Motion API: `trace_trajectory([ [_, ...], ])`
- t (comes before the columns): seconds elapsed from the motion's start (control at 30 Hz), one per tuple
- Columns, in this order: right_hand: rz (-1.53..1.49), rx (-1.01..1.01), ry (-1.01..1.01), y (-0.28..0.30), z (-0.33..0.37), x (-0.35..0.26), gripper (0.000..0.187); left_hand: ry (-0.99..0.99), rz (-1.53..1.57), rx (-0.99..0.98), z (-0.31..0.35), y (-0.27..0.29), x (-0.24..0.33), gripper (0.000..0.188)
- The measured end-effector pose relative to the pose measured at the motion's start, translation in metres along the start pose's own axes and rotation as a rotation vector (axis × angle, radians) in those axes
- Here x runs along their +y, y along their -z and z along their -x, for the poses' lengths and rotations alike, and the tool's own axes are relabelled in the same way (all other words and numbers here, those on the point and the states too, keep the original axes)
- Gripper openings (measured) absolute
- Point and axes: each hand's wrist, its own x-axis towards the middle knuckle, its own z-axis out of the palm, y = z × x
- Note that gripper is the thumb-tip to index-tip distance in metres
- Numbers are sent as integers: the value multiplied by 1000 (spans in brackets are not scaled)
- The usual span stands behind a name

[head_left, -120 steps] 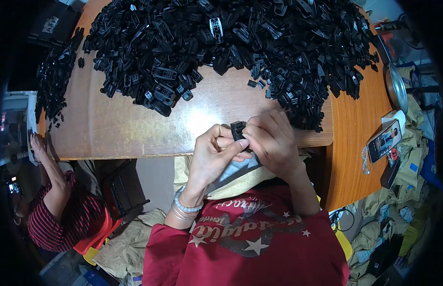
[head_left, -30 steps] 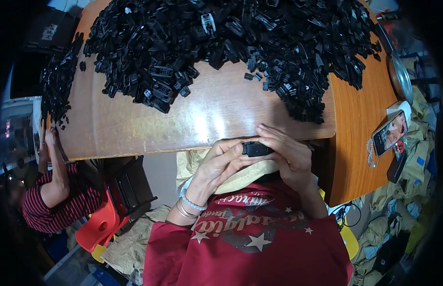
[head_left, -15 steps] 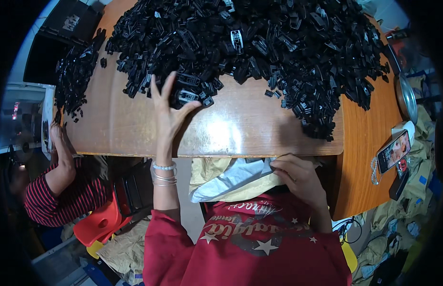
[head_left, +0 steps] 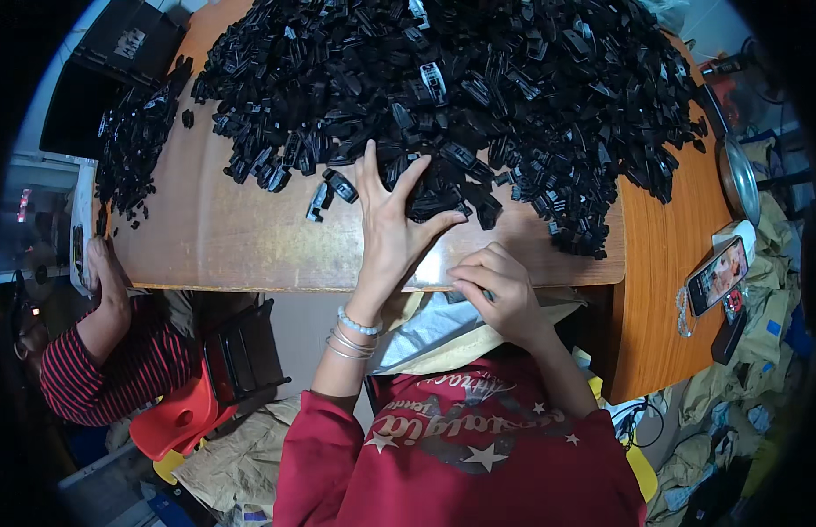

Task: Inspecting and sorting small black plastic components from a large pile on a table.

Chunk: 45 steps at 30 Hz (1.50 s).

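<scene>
The left hand [head_left: 390,224] lies flat with fingers spread on the near fringe of the heap of black plastic clips [head_left: 443,88] covering the far half of the wooden worktop [head_left: 250,246], grasping nothing. The right hand [head_left: 500,294] pinches the open bag [head_left: 443,325] at the near edge. The clips look light, stiff and interlocking, best pinched singly across the body.

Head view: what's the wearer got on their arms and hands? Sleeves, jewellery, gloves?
Both hands are bare, no gloves. The left hand has a pale beaded bracelet and thin silver bangles on its wrist. Red sleeves of a red top printed with stars and lettering are pushed up, leaving both forearms uncovered. The right hand shows no visible jewellery.
</scene>
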Motion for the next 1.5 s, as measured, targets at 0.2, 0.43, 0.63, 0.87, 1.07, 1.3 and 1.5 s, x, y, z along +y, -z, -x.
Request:
trace_trajectory([
  [0.2,-43,66,-45,3,-3,3,14,-3,-15,3,14,10,5,71],
  [0.43,17,101,-3,13,3,5,13,-437,-63,82,19,0,23,33],
  [0.63,193,267,-129,64,14,4,9,-581,-205,-214,5,-21,31,34],
  [0.87,699,760,-368,143,9,49,10,-703,-271,-244,-5,-19,31,20],
  [1.07,806,604,-304,159,-11,90,11,-691,-158,-203,3,-27,27,19],
  [1.3,900,514,-315,160,-22,98,7,-713,5,-52,12,-22,30,37],
  [1.5,512,778,-310,138,-9,47,2,262,901,-173,31,-12,68,41],
])
